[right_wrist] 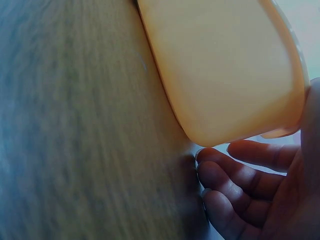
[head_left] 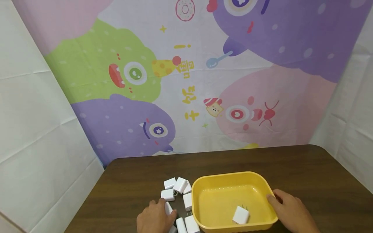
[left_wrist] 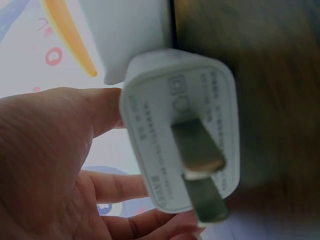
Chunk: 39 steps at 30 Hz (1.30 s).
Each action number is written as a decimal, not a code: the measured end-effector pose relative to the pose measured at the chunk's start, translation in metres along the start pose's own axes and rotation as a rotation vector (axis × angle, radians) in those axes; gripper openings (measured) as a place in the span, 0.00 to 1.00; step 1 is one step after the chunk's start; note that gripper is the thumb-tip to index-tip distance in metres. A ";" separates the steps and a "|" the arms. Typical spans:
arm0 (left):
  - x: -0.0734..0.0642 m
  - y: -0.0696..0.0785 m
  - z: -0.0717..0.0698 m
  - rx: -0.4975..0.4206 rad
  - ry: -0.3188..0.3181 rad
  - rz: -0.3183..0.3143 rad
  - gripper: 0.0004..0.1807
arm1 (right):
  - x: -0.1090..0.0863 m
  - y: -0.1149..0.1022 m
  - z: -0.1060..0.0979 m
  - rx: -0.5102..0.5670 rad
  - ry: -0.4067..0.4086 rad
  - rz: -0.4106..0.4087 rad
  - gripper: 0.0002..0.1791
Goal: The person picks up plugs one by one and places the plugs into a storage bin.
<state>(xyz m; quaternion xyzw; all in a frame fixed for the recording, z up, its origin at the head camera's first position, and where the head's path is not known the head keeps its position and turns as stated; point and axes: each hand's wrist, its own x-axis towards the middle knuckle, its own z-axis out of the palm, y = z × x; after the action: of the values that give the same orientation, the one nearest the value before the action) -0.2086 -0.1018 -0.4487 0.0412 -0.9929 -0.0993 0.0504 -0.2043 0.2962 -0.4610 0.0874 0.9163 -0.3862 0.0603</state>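
A white plug-in charger (head_left: 168,208) lies between the thumb and fingers of my left hand (head_left: 154,217). Close up in the left wrist view, that charger (left_wrist: 175,100) shows two flat metal prongs and printed text, with the thumb at one side and fingertips hidden behind it. My right hand (head_left: 292,210) holds the right side of a yellow plastic basin (head_left: 224,178), thumb over the rim. From the right wrist view, its fingers (right_wrist: 240,175) curl beside the basin's outer wall (right_wrist: 225,75). One white charger (head_left: 241,215) rests inside the basin, prongs pointing away.
Several more white chargers (head_left: 180,185) lie loosely together left of the basin, some against its wall. The dark wooden table (head_left: 140,171) ends at a cartoon-printed cloth (head_left: 189,136) behind, with white cloth (head_left: 43,129) hanging at the left side.
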 end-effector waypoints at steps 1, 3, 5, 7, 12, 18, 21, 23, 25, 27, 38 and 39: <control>0.000 0.000 0.000 -0.008 -0.001 -0.002 0.30 | 0.000 0.000 0.000 0.000 -0.003 0.002 0.25; -0.001 -0.001 0.000 -0.025 0.006 -0.006 0.30 | 0.000 0.001 0.000 -0.001 -0.007 0.002 0.26; -0.001 -0.002 0.001 -0.038 0.019 -0.007 0.30 | 0.000 0.001 0.000 -0.006 -0.009 -0.001 0.27; -0.002 -0.003 0.000 -0.048 0.029 -0.008 0.30 | 0.000 0.001 0.000 -0.010 -0.006 -0.007 0.27; -0.002 -0.003 0.000 -0.093 0.070 0.021 0.29 | -0.001 0.001 -0.001 -0.010 0.011 -0.025 0.23; -0.004 -0.003 0.001 -0.187 0.152 0.071 0.28 | -0.002 0.002 -0.001 -0.012 0.017 -0.027 0.22; -0.004 -0.004 0.001 -0.204 0.156 0.086 0.28 | -0.002 0.002 -0.001 -0.012 0.018 -0.029 0.21; -0.004 -0.005 0.002 -0.207 0.151 0.090 0.28 | -0.002 0.002 -0.001 -0.011 0.017 -0.029 0.21; -0.004 -0.005 0.002 -0.204 0.150 0.095 0.28 | -0.002 0.002 0.000 -0.010 0.017 -0.027 0.22; -0.004 -0.005 0.002 -0.201 0.146 0.087 0.28 | -0.002 0.002 0.000 -0.009 0.015 -0.026 0.22; -0.004 0.000 -0.001 -0.235 0.214 0.065 0.29 | -0.003 0.003 0.000 -0.018 0.034 -0.060 0.20; -0.004 0.001 -0.001 -0.238 0.211 0.063 0.29 | -0.003 0.003 0.000 -0.019 0.037 -0.064 0.20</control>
<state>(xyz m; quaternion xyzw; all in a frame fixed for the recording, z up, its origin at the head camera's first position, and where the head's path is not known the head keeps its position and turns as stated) -0.2048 -0.1011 -0.4476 0.0140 -0.9641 -0.2098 0.1622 -0.2010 0.2979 -0.4629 0.0646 0.9232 -0.3776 0.0315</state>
